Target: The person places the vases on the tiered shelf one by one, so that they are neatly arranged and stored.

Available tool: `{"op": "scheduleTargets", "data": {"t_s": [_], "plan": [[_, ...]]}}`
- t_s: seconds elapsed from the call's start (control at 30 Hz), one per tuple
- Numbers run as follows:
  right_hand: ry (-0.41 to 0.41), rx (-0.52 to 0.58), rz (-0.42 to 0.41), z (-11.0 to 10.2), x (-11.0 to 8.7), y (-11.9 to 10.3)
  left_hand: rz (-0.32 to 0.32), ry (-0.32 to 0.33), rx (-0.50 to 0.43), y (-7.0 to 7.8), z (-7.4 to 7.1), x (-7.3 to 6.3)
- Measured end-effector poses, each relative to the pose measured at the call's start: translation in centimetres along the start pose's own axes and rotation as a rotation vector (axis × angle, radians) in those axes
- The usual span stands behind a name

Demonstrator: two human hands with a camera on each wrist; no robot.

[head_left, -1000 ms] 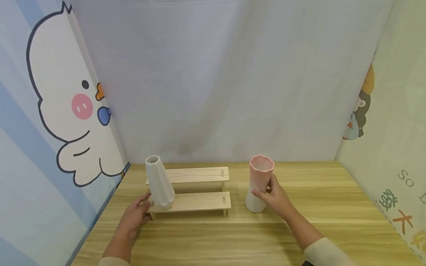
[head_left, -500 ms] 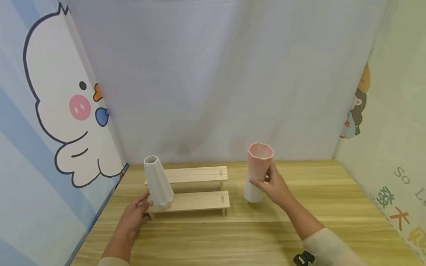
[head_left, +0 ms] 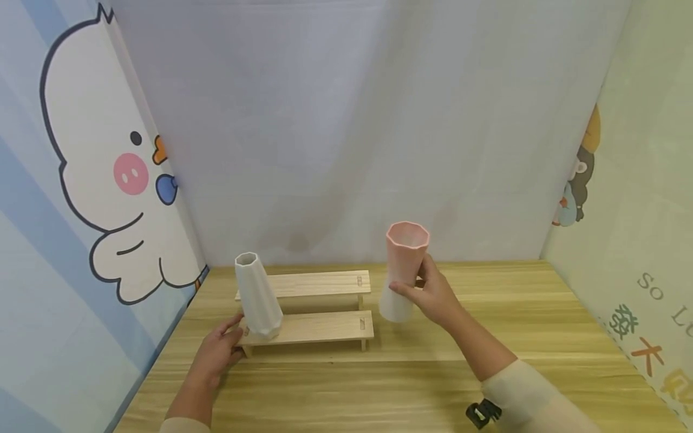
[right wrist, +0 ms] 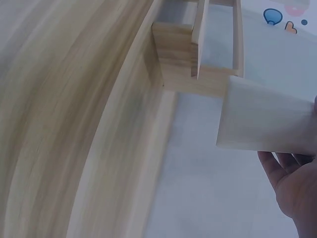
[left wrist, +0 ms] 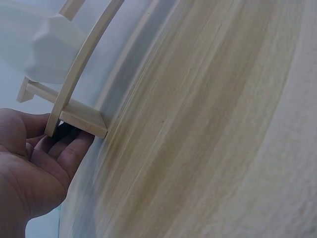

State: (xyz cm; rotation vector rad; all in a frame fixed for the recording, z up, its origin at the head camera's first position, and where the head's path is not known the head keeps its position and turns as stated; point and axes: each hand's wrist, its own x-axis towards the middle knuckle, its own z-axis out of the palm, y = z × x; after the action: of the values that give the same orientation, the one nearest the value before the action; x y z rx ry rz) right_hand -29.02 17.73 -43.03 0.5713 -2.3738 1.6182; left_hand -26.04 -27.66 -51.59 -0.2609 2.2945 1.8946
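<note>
A pink-and-white vase [head_left: 403, 264] is held upright by my right hand [head_left: 433, 293], thumb in front and fingers behind. Its base hangs above the table in the right wrist view, where the vase's white lower part [right wrist: 267, 116] shows beside the stand. My left hand [head_left: 218, 352] grips the left end of a two-tier wooden stand [head_left: 325, 328]. In the left wrist view, the left hand's fingers [left wrist: 74, 153] curl under the board at the stand's leg [left wrist: 84, 119]. A white faceted vase [head_left: 258, 297] stands on the lower tier's left part, leaning slightly in view.
The wooden table [head_left: 346, 391] reaches back to a plain grey curtain [head_left: 346, 132]. A cartoon-printed cloth [head_left: 108, 150] bounds the left side, and a pale green printed cloth [head_left: 644, 198] the right. A small black device [head_left: 483, 413] sits at the right wrist.
My right hand has lifted the pink-and-white vase off the table, then carried it leftward toward the stand. The left hand, the stand and the white vase stay in place.
</note>
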Motion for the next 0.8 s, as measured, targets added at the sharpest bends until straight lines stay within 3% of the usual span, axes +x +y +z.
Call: {"op": "scheduleTargets", "data": {"t_s": [0.8], "plan": [[-0.072, -0.001, -0.042, 4.8, 1.0, -2.8, 0.003, -0.002, -0.023, -0.1, 0.0, 0.0]]}}
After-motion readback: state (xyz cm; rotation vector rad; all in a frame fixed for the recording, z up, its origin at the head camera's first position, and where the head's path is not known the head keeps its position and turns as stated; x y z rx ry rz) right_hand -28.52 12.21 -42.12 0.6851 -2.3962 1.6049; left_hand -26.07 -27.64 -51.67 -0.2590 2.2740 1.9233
